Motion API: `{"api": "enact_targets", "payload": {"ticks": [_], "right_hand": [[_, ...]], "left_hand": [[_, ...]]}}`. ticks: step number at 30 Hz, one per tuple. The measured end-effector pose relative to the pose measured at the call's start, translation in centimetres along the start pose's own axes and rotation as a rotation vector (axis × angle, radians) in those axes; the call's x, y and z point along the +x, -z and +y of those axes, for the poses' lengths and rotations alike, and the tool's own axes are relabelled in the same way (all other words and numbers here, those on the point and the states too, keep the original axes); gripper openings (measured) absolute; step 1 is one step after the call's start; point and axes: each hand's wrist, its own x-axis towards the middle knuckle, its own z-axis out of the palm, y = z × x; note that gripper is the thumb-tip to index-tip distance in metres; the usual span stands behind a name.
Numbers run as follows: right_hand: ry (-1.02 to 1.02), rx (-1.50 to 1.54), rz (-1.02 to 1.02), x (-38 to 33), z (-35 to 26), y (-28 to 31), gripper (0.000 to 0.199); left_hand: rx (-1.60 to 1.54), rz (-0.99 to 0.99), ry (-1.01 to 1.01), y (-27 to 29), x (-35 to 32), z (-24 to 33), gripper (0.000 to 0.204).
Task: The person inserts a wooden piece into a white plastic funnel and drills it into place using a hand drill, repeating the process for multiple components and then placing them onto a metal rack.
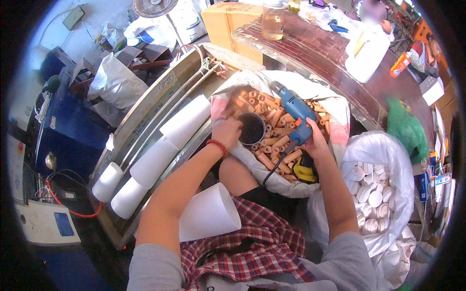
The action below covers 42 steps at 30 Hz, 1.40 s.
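Blue power drill (296, 116) sits clamped in the right hand (313, 143), long axis running far-left, nose over the sack of tan cardboard tubes (279, 138). Left hand (226, 132) wraps a dark cup-like tube (252, 128) just left of it, so hands close but apart. White cones (182, 123) further left.

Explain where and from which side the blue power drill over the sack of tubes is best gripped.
Grip the blue drill by its handle, the lower part nearest the person, coming from the right as the right hand does. The body points up and away over the sack, and the cord trails from the handle's base.
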Motion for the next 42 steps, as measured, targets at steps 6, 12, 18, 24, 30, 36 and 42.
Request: {"api": "enact_targets", "payload": {"ticks": [6,12,18,24,30,36,42], "right_hand": [[0.048,0.395,-0.064,1.7,1.6,-0.7,0.042],[0.065,0.395,-0.062,1.4,1.1,-0.3,0.035],[0.161,0.269,-0.036,-4.9,-0.5,-0.1,0.030],[0.328,0.290,-0.053,-15.2,-0.9,0.2,0.038],[0.262,0.071,-0.129,-19.0,2.1,4.1,0.049],[0.152,0.072,-0.032,-19.3,5.3,3.7,0.047],[0.190,0.102,-0.056,-20.0,4.9,4.2,0.048]], "left_hand": [[0.053,0.049,-0.055,-0.8,0.2,-0.8,0.016],[-0.092,0.161,-0.021,-2.8,-1.2,-2.8,0.020],[-0.143,0.160,0.065,-1.9,-2.3,-4.0,0.023],[0.007,0.078,0.093,-0.8,-2.3,-2.7,0.019],[-0.077,0.218,-0.032,-1.3,-2.5,-2.4,0.018],[-0.052,0.076,-0.059,-2.7,-3.8,-3.8,0.021],[-0.063,0.119,-0.089,-3.4,-5.5,-4.4,0.019]]}}
